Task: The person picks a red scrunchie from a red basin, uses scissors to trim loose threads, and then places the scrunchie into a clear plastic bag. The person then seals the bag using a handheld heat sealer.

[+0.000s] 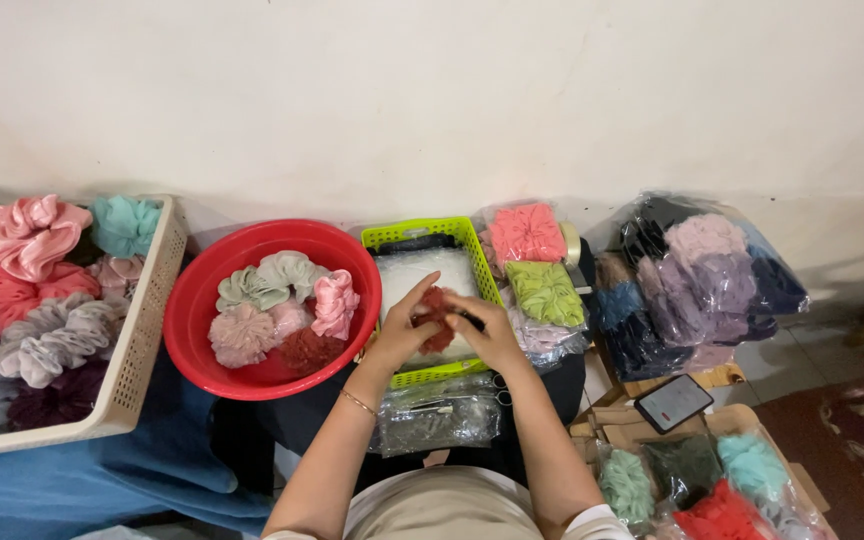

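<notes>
Both my hands meet over a lime green basket (384,237) and pinch a dark red scrunchie (437,303) between them. My left hand (399,330) grips its left side, with a thin bracelet on that wrist. My right hand (484,328) holds its right side from above. Clear plastic bags (422,272) lie inside the basket under the scrunchie. To the left sits a red bowl (214,270) holding several scrunchies in green, pink and dark red.
A beige basket (142,330) of scrunchies stands at far left on blue cloth. Bagged scrunchies (530,236) lie right of the green basket, a larger bag (697,275) farther right. A phone (673,402) rests on cardboard, more packed scrunchies (722,480) below it. Clear bags (437,415) lie on my lap.
</notes>
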